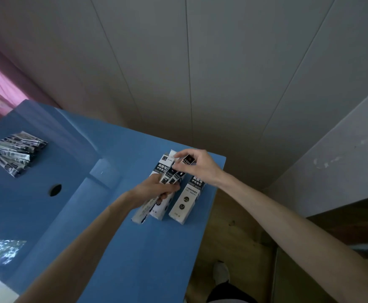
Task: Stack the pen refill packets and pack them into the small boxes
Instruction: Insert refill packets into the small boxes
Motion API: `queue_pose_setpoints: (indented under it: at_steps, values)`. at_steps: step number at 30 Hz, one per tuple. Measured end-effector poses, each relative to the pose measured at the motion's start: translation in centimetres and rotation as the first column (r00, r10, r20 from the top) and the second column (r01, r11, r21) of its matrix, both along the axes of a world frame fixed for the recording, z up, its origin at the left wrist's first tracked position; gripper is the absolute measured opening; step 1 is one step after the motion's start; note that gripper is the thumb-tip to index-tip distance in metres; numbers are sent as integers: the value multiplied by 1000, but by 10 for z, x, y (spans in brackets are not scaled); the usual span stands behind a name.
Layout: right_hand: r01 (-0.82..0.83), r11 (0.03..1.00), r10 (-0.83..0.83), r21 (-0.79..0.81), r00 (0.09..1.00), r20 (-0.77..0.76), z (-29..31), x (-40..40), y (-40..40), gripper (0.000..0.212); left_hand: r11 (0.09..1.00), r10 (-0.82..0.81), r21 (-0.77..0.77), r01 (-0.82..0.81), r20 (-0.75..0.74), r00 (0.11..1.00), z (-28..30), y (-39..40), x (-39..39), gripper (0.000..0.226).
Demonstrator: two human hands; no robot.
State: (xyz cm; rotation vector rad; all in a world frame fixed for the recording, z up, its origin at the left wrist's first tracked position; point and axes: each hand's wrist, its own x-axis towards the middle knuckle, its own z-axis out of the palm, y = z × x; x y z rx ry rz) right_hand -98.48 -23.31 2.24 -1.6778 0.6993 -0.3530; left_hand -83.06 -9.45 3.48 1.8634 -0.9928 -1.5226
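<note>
On the blue table, near its right edge, my left hand grips a bundle of pen refill packets that slants into a small white box lying on the table. At that box's open far end my right hand pinches the dark end flap. Just to the right lies a second small box, white with dark print. A loose heap of several more refill packets sits far off at the table's left.
A round hole opens in the table left of my hands. The table's right edge drops to a wooden floor. Grey wall panels stand behind and a pink curtain hangs at the left.
</note>
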Motion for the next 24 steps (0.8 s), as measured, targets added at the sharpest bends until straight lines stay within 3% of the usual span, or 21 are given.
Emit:
queue_pose_setpoints:
  at_steps: [5,11,18,24]
  values:
    - [-118,989,114,-87,992,-48,3,-2,1,24,997,12,-81,-1,133,991,-2,-11,-4,11]
    - [-57,991,55,-121,998,-23,3,-9,-5,19,996,-10,-88,27,183,983,-5,-9,-3,18]
    - [33,998,-31,-59,999,34,0,-21,-11,19,994,5,-105,9,134,991,-1,-1,-1,21]
    - [19,999,-18,-32,999,39,-2,-27,4,45,996,48,-80,-41,82,996,3,3,-9,18]
